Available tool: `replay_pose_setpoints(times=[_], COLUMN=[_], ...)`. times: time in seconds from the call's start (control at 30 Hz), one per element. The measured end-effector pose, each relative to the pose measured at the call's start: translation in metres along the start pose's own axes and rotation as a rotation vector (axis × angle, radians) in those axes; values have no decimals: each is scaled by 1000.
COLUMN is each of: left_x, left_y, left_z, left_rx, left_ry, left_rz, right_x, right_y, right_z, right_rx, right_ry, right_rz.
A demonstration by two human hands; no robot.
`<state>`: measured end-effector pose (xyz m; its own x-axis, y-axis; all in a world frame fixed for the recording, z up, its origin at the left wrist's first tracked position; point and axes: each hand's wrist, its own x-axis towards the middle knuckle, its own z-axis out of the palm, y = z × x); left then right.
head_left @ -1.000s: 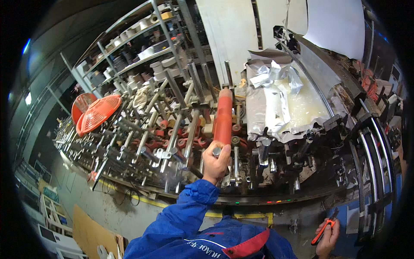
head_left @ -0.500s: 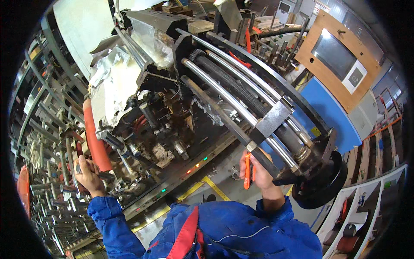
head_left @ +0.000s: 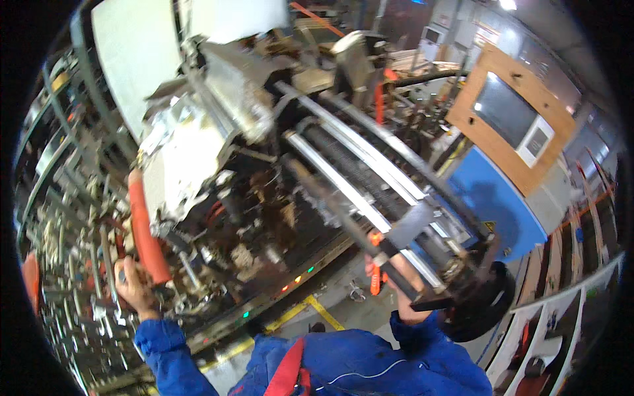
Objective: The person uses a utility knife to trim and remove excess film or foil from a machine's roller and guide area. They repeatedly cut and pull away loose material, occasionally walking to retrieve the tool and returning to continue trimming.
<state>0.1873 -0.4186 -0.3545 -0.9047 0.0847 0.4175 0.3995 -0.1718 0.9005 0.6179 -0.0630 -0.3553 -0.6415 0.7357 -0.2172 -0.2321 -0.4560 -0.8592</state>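
Observation:
My right hand [head_left: 408, 269] is closed around a slim orange-and-black hand tool [head_left: 376, 280], its exact kind unclear. A dark bar of the machine [head_left: 343, 214] crosses in front of the hand and hides part of it and the tool. The tool's orange upper end shows just above the bar, near a grey metal block [head_left: 411, 226] on the shiny rods. At the lower left, my left hand [head_left: 135, 287] has curled fingers beside an orange-red tube [head_left: 146, 228]. Blur hides what those fingers grip among the metal parts.
Bright guide rods [head_left: 340, 181] run beside a ribbed screw toward a black round part [head_left: 482, 303]. Many metal rods [head_left: 66, 290] crowd the left. Crumpled white sheeting [head_left: 188, 158] covers machinery. A blue cabinet [head_left: 498, 204] with a wooden-framed screen stands right.
My right hand and the tool have risen behind the dark bar, nearer the metal block. The whole view has shifted and blurred. My left hand stays beside the orange-red tube.

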Motion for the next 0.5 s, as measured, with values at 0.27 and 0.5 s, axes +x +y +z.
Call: replay_pose_setpoints(times=[0.27,0.5], left_x=[6,15], left_y=[3,6], left_z=[5,10], left_rx=[-81,37], left_ry=[-77,30], left_rz=[75,-13], right_x=[13,22], right_y=[-12,-34], right_z=[-9,-25], right_rx=[-33,-58], right_ry=[-77,-128], right_rz=[-305,-226])
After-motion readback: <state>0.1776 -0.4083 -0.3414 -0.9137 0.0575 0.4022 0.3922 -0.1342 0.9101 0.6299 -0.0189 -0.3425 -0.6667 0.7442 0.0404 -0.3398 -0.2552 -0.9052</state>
